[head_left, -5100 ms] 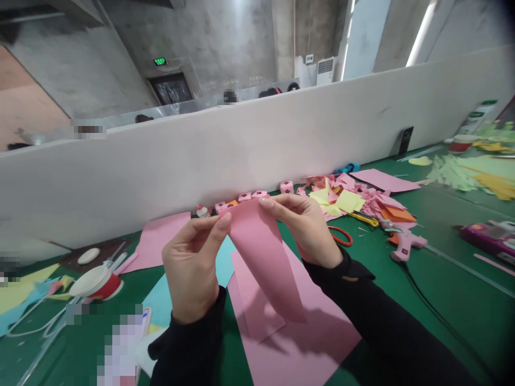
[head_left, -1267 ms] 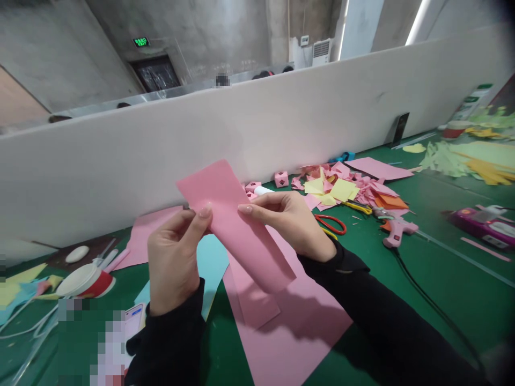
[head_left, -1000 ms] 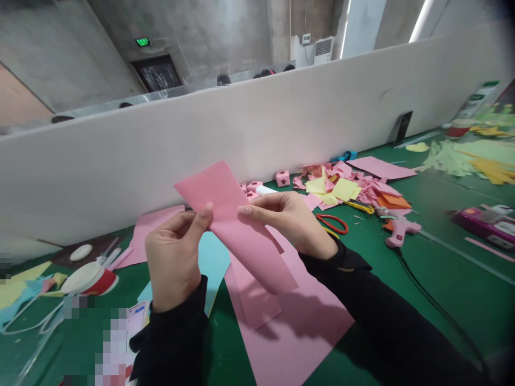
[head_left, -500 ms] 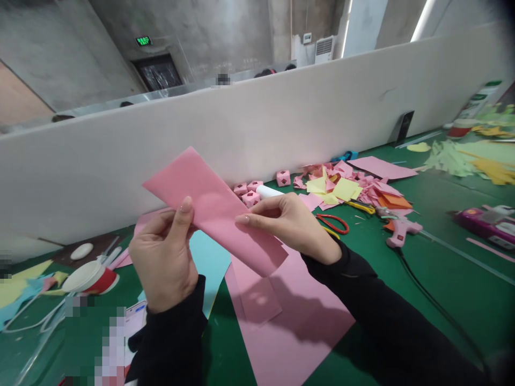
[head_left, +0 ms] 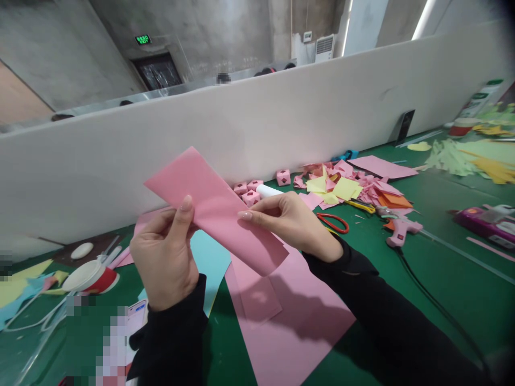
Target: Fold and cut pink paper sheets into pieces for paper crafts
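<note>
On my feed: the pink strip is up off the green table, touching both hands. Long axis runs diagonally, top left toward the white partition, bottom right over a large pink sheet. The left hand pinches its lower-left long edge, nearer the upper end; the right hand pinches the opposite long edge, nearer the lower end. Neither is spread. Small pink piece lies on the sheet. Containers: left paper cup, contents I can't make out, sticks in or behind it, can't tell; second cup far right near a bottle, inside unreadable.
</note>
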Demonstrator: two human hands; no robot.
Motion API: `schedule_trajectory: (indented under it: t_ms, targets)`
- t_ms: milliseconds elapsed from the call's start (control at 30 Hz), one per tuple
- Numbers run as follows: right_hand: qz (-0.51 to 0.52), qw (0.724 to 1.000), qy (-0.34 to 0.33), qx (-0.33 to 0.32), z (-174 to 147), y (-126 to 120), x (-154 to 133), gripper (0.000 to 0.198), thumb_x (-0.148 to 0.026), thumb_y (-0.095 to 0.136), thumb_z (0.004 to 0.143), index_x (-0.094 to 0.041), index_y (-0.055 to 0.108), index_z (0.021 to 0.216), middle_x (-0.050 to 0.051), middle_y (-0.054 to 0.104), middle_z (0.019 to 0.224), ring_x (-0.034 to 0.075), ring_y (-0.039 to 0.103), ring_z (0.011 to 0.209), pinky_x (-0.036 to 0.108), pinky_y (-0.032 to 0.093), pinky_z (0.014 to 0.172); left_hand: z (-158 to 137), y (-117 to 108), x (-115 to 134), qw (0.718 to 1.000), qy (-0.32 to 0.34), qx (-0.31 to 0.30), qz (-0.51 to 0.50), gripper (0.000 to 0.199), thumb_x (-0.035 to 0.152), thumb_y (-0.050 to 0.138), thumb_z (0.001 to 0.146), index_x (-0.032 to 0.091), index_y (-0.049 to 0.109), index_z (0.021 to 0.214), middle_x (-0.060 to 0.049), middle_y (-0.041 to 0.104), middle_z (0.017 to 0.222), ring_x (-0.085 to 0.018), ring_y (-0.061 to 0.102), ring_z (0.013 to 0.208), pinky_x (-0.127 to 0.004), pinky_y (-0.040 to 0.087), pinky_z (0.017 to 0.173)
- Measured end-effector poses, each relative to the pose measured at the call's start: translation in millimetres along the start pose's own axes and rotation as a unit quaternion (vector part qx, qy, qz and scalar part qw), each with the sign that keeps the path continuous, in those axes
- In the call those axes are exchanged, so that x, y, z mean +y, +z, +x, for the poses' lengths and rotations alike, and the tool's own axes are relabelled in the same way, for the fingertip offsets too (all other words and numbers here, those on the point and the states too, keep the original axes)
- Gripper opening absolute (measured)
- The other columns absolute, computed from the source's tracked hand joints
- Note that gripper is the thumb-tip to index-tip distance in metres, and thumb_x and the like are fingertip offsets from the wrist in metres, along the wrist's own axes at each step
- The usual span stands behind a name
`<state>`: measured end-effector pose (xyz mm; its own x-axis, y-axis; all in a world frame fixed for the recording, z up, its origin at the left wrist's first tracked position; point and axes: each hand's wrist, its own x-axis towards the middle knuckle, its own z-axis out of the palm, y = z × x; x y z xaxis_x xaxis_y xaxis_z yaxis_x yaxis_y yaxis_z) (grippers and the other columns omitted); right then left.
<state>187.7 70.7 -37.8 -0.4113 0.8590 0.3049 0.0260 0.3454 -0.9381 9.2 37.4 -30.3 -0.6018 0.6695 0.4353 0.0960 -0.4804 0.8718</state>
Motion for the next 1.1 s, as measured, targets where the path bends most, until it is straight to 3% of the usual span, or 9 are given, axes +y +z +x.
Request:
schedule_trajectory:
  t_ms: [433, 567, 700, 933, 1100]
  targets:
    - [0.002, 1.0, 0.013, -0.002, 2, -1, 3, 0.032, -0.045, 0.064, 0.079, -0.017, 0.077, 0.083, 0.005, 0.073, 0.078, 0.016, 0.063, 0.07, 0.026, 0.045, 0.059, 0, 1, -3, 1.0, 0.007, -0.002, 0.016, 0.02, 0.035, 0.079, 0.066, 0.018, 0.067, 0.067, 0.001, 0.062, 0.068, -0.012, 0.059, 0.064, -0.03, 0.057, 0.065]
    - [0.013, 1.0, 0.012, 0.006, 4, -1, 7, 0.032, -0.046, 0.065, 0.078, -0.016, 0.076, 0.082, 0.005, 0.073, 0.078, 0.017, 0.064, 0.072, 0.025, 0.046, 0.06, 1, -1, 0, 0.996, -0.043, -0.069, 0.029, 0.025, 0.037, 0.078, 0.067, 0.017, 0.065, 0.063, 0.001, 0.061, 0.065, -0.013, 0.06, 0.064, -0.029, 0.058, 0.067]
    - [0.032, 0.999, 0.012, 0.005, 6, -3, 11, 0.032, -0.046, 0.066, 0.077, -0.016, 0.076, 0.082, 0.006, 0.073, 0.079, 0.018, 0.065, 0.072, 0.026, 0.047, 0.059, 2, -4, 1, 0.984, -0.092, -0.137, 0.064, 0.024, 0.037, 0.079, 0.065, 0.017, 0.072, 0.077, -0.004, 0.07, 0.079, -0.018, 0.065, 0.074, -0.032, 0.059, 0.07]
    - [0.007, 1.0, 0.016, -0.008, 7, -6, 12, 0.033, -0.046, 0.066, 0.077, -0.015, 0.076, 0.081, 0.006, 0.073, 0.076, 0.017, 0.064, 0.07, 0.025, 0.045, 0.058, 5, -8, -1, 0.98, -0.075, -0.123, 0.138, 0.025, 0.037, 0.082, 0.06, 0.015, 0.071, 0.065, -0.003, 0.066, 0.065, -0.019, 0.066, 0.064, -0.033, 0.06, 0.063]
    - [0.009, 1.0, 0.02, 0.011, 7, -4, 13, 0.034, -0.047, 0.066, 0.077, -0.015, 0.076, 0.081, 0.006, 0.072, 0.076, 0.016, 0.064, 0.07, 0.024, 0.045, 0.058, 3, -4, -1, 0.984, -0.073, -0.128, 0.104, 0.026, 0.039, 0.08, 0.064, 0.016, 0.07, 0.066, -0.002, 0.068, 0.069, -0.017, 0.065, 0.067, -0.032, 0.06, 0.069]
